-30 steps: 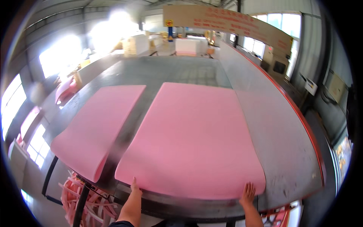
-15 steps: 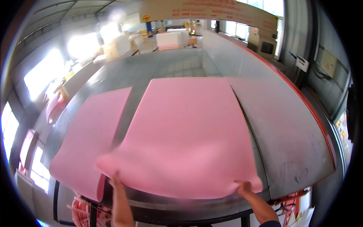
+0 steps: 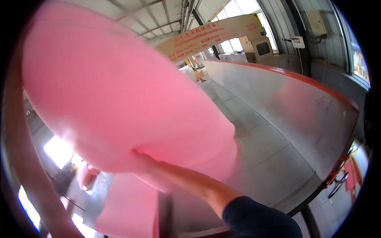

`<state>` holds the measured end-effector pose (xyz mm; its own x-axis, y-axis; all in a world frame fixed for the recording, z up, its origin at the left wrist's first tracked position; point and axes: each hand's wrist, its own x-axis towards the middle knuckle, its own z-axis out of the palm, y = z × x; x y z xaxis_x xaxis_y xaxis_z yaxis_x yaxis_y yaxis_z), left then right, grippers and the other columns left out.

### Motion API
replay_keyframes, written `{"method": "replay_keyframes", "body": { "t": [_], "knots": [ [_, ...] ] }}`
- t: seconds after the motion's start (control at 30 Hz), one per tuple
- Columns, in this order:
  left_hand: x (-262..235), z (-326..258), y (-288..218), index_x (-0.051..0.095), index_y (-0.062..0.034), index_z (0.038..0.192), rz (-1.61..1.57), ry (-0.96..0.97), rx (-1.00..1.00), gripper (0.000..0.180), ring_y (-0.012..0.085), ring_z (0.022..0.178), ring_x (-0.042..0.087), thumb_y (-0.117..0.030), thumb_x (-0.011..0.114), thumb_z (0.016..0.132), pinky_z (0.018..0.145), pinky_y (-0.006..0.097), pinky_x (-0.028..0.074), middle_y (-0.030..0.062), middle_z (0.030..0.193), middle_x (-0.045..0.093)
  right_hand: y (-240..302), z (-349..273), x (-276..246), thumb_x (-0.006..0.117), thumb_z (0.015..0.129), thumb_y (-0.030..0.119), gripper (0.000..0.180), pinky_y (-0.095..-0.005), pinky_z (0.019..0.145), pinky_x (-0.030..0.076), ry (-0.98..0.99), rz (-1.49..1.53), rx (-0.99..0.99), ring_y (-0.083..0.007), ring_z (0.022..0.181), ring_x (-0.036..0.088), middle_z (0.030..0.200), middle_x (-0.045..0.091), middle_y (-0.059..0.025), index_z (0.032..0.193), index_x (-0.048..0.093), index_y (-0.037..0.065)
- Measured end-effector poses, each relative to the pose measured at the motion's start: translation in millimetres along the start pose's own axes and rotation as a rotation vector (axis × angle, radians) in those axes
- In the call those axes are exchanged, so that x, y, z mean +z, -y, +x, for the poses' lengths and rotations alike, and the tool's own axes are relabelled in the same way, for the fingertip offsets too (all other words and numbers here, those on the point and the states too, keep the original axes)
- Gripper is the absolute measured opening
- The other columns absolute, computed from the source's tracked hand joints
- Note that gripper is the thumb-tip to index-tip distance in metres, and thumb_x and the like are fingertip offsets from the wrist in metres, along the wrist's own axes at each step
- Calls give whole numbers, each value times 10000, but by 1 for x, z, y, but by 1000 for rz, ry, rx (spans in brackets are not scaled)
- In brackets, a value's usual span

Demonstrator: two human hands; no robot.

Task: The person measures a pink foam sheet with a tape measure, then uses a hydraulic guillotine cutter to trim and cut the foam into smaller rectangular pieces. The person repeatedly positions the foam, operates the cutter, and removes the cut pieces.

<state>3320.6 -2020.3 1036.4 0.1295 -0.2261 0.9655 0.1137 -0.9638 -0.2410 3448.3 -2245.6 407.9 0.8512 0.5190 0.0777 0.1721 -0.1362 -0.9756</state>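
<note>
A large pink foam sheet [image 3: 127,91] is raised in front of me, tilted and bowed, filling the upper left and middle of the view. My right hand [image 3: 139,158] is closed on its lower edge, the fingers partly smeared by motion. Along the left rim my left forearm [image 3: 29,158] reaches up beside the sheet; the hand at its end is lost at the dark rim, so its fingers do not show. Below, a second pink foam sheet [image 3: 127,206] lies on the metal table [image 3: 274,158], its near end hanging over the edge.
A grey metal side wall with a red top edge [image 3: 285,95] runs along the table's right. A beige printed crossbeam [image 3: 214,37] spans the far part, with a control cabinet [image 3: 260,47] beside it. Pink scraps [image 3: 351,174] lie at the lower right.
The foam sheet has gone from lying on the table to being lifted and swung up to the left. My left arm has risen; my right hand has moved left. The view has turned.
</note>
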Motion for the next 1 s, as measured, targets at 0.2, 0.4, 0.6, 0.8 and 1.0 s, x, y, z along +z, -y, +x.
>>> {"method": "replay_keyframes", "body": {
  "t": [0.2, 0.4, 0.6, 0.8, 1.0],
  "knots": [
    [26, -40, -365, 626, -69, 1050, -407, 57, 494, 244, 299, 788, 654, -199, 556, 856, 696, 453, 499, 133, 839, 670, 4, 56, -13, 658, 838, 257, 692, -449, 945, 458, -69, 344, 165, -300, 1115, 596, 1190, 643, -141, 1428, 327, 109],
    [55, -307, -587, 581, -60, 1035, -1016, 483, 732, 222, 335, 727, 641, -118, 532, 826, 633, 489, 493, 130, 792, 646, -76, 9, -14, 673, 841, 221, 613, -442, 982, 433, -45, 641, 223, -261, 1162, 565, 1210, 629, -116, 1379, 402, 107],
    [39, -578, -619, 568, -62, 1098, -1106, 999, 437, 315, 344, 752, 649, -84, 543, 785, 641, 482, 525, 128, 910, 664, -240, -194, -17, 688, 843, 185, 537, -434, 1019, 409, -29, 918, 552, -221, 1209, 535, 1230, 614, -91, 1331, 478, 105],
    [-5, -781, -613, 607, -39, 1231, -1357, 1282, 40, 431, 373, 1032, 632, -247, 631, 854, 901, 460, 501, 170, 1180, 654, -317, -411, -97, 702, 849, 169, 468, -432, 1053, 386, -355, 1102, 773, -200, 1244, 513, 1254, 596, -75, 1285, 542, 112],
    [-60, -810, -441, 728, -51, 852, -765, 1498, -780, 228, 246, 741, 675, -278, 714, 853, 715, 367, 545, 109, 817, 713, -304, -397, -99, 754, 835, 279, 509, -502, 1005, 403, -985, 1272, 861, -296, 1132, 555, 1235, 577, -105, 1267, 531, 129]
  ]
}}
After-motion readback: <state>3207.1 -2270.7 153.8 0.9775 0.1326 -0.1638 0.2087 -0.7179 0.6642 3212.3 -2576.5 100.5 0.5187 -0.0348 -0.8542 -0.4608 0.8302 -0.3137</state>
